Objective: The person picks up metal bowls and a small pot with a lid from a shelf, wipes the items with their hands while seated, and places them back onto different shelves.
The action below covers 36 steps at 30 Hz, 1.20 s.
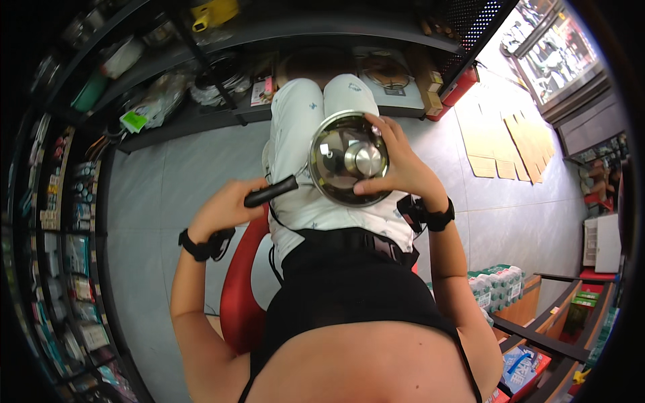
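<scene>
On my lap lies a round pan with a glass lid (336, 154) over it, its metal rim shining. A round metal knob (364, 160) stands on the lid, right of its middle. The pan's body is mostly hidden under the lid. Its black handle (272, 191) points left toward me, and my left hand (232, 200) is closed around the handle's end. My right hand (408, 164) grips the lid's right side, fingers at the far rim and thumb on the near part of the glass. Whether those fingers also touch the pan cannot be seen.
I sit on a red chair (242, 289). Ahead stands a dark shelf (295, 33) with pots and wrapped goods. Another stocked shelf (74, 269) lines the left. Flattened cardboard (500, 144) lies on the floor at right, near a doorway. Wrapped bottle packs (497, 285) stand right of me.
</scene>
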{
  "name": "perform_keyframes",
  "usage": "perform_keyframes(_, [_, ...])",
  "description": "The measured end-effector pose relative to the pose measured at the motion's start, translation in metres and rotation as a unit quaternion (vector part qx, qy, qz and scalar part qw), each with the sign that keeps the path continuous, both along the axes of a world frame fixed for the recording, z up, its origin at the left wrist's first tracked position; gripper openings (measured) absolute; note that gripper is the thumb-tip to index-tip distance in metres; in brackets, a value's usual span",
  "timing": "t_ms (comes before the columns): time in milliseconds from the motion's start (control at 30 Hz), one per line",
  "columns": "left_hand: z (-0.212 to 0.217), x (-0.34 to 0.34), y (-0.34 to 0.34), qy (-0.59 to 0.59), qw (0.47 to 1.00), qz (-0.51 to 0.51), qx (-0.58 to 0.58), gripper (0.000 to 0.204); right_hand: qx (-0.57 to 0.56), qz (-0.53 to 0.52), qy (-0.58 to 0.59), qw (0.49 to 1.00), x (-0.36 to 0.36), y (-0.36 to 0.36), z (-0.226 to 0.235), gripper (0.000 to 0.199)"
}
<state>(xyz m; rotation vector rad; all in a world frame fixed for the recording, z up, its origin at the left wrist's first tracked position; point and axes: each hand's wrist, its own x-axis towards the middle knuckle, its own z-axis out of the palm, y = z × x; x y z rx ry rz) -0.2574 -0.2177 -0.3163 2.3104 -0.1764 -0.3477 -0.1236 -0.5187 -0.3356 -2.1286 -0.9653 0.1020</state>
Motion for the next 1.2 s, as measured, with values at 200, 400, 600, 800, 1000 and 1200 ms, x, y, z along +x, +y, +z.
perform_keyframes(200, [0.016, -0.025, -0.011, -0.049, 0.997, 0.018, 0.056, 0.024, 0.024, -0.042, 0.009, 0.999, -0.026, -0.001, 0.001, 0.104])
perform_keyframes(400, [0.011, -0.041, -0.022, -0.098, 0.991, 0.021, 0.087, 0.021, 0.034, -0.062, -0.075, 0.995, -0.039, -0.003, -0.010, 0.077])
perform_keyframes(600, [0.043, -0.033, -0.041, -0.187, 0.981, 0.044, 0.032, 0.021, 0.070, -0.146, -0.029, 0.986, -0.033, 0.010, -0.005, 0.048])
perform_keyframes(800, [0.065, 0.005, -0.054, -0.383, 0.911, -0.041, 0.145, 0.016, 0.098, -0.153, 0.005, 0.983, -0.008, 0.002, -0.023, 0.040])
perform_keyframes(1000, [0.061, 0.040, -0.048, -0.452, 0.888, 0.084, 0.012, 0.009, -0.008, -0.162, 0.062, 0.985, -0.017, -0.007, -0.011, 0.037])
perform_keyframes(1200, [0.049, 0.050, -0.026, -0.472, 0.876, 0.092, 0.029, 0.009, 0.017, -0.211, 0.043, 0.976, -0.027, 0.007, -0.028, 0.041])
